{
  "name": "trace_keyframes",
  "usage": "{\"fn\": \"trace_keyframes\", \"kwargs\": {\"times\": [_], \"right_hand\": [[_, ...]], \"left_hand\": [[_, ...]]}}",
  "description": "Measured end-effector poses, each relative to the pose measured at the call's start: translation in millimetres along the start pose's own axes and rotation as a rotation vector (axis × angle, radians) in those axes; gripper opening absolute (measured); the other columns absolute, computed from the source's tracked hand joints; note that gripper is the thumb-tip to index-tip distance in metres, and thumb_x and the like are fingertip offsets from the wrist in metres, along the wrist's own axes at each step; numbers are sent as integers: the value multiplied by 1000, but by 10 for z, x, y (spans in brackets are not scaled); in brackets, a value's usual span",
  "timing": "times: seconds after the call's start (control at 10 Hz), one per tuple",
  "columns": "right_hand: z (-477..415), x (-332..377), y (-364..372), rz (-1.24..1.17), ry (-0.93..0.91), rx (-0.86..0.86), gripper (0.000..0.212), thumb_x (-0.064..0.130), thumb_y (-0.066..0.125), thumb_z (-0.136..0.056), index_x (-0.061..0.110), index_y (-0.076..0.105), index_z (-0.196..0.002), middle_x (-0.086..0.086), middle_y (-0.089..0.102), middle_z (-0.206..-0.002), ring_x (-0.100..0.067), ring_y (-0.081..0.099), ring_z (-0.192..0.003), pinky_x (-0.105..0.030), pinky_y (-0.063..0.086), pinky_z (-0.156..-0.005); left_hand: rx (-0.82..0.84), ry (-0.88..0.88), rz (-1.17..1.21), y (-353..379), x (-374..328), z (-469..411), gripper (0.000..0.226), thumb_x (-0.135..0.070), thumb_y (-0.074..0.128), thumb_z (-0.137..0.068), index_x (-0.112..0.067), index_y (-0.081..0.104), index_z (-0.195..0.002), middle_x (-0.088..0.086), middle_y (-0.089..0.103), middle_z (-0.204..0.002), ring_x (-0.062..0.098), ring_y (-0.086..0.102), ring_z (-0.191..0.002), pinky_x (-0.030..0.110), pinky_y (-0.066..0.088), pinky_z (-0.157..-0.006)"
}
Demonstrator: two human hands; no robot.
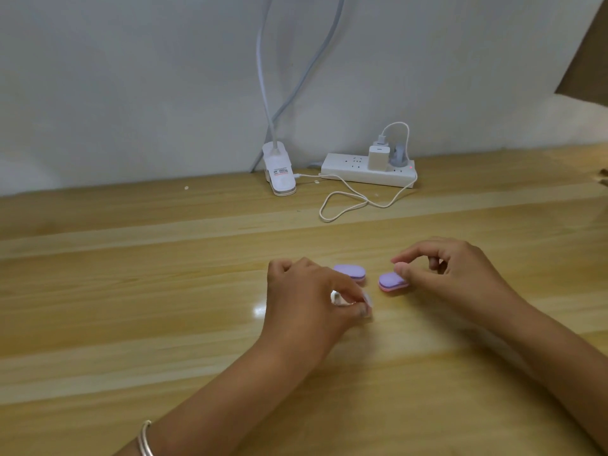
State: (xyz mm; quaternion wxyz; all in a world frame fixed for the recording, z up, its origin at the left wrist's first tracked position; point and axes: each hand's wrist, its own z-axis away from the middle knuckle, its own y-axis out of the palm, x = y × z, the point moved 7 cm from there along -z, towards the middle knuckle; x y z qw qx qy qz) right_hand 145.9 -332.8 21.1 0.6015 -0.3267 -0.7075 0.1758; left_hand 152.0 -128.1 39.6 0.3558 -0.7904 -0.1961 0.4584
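The only writing in view is a printed label (279, 172) with a red line on the white lamp clip (283, 187) at the far edge of the wooden table (131, 291), and its letters are too small to read. No brand shows on anything else. To the right of the clip, against the wall (131, 93), lies a white power strip (345, 167) with a small red light (410, 167) glowing at its right end. A white charger block (378, 158) and a grey plug (399, 156) sit in it. A thin white cable (345, 205) runs from the charger, loops over the table and reaches the clip. Nearer, in the middle of the table, two purple oval pieces with pink undersides lie side by side, a little apart. The left purple piece (350, 271) is partly hidden behind the left hand (306, 291), which pinches a small pale piece (339, 299) between thumb and fingertips just above the table; what that piece is cannot be told. The right hand (454, 274) has its fingers curled, the thumb tip resting on the far right end of the right purple piece (390, 281) and the forefinger arched just over it; whether it grips the piece cannot be told. A silver bangle (144, 439) circles the left wrist.
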Motion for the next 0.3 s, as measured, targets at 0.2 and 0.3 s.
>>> {"fn": "trace_keyframes", "kwargs": {"times": [0.2, 0.3], "right_hand": [[66, 214, -1, 17, -89, -14, 13, 16, 75, -88, 28, 79, -84, 37, 60, -75, -3, 45, -70, -11, 34, -63], [136, 459, -199, -98, -159, -116, 16, 22, 74, -90, 36, 78, -85, 30, 64, -77, -3, 51, -69, -11, 37, -61]], "left_hand": [[39, -32, -91, 4, 77, -47, 14, -52, 75, -71, -39, 70, -73, -22, 63, -75, -2, 44, -90, 26, 16, -79], [67, -57, -53, 32, 125, -52, 17, -51, 75, -72, -37, 67, -71, -21, 65, -72, -1, 47, -88, 25, 18, -82]]}}
